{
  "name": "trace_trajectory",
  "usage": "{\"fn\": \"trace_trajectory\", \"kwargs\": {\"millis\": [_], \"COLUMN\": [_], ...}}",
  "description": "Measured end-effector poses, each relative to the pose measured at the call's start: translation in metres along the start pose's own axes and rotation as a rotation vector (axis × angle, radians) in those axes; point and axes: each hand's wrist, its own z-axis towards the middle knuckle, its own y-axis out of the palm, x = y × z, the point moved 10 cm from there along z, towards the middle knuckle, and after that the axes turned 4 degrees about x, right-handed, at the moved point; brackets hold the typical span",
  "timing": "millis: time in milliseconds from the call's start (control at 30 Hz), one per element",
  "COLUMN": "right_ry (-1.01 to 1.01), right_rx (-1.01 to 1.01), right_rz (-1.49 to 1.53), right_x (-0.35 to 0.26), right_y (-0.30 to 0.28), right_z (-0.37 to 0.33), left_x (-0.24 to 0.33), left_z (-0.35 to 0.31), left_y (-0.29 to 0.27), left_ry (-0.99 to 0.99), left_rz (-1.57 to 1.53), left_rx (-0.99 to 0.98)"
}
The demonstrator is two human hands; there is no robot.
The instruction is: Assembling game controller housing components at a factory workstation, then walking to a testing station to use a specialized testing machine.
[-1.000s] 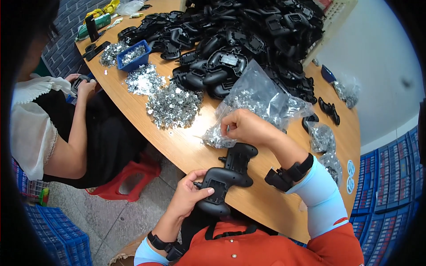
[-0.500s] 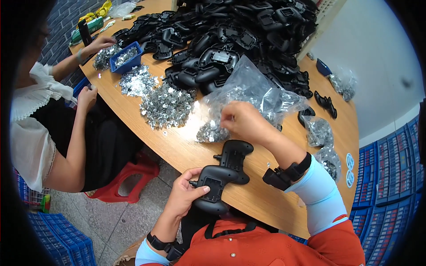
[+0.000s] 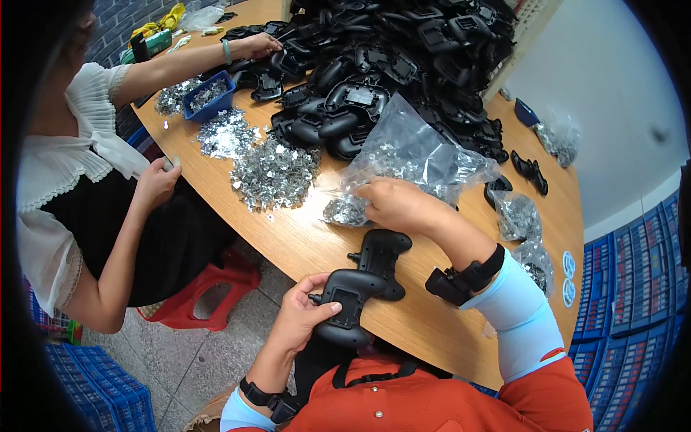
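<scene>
Since the earlier frame, a co-worker's hand [image 3: 260,46] has reached the black shell heap [image 3: 403,57]. Left hand [image 3: 301,318]: clamps a gamepad shell [image 3: 347,306] over the near edge of the counter [image 3: 432,324]. Right hand [image 3: 397,204]: at the clear bag [image 3: 407,137] of metal pieces [image 3: 345,212]; finger closure cannot be told.

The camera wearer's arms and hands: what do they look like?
The left hand and right hand are bare, ungloved. Both forearms wear black straps with chunky black boxes, beside light blue sleeves. The top is red.
</scene>
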Motion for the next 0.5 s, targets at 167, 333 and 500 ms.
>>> {"fn": "trace_trajectory", "kwargs": {"millis": [167, 333, 500], "right_ry": [0.3, 0.024, 0.043], "right_rx": [-0.244, 0.04, 0.162], "right_rz": [0.492, 0.007, -0.185], "right_x": [0.025, 0.007, -0.004], "right_y": [0.01, 0.008, 0.008], "right_z": [-0.002, 0.003, 0.002], "left_x": [0.001, -0.001, -0.002], "left_z": [-0.001, 0.0, -0.001], "left_y": [0.0, -0.001, -0.001], "left_ry": [0.007, 0.017, -0.001], "left_rz": [0.008, 0.011, 0.023], "left_rx": [-0.005, -0.005, -0.019]}}
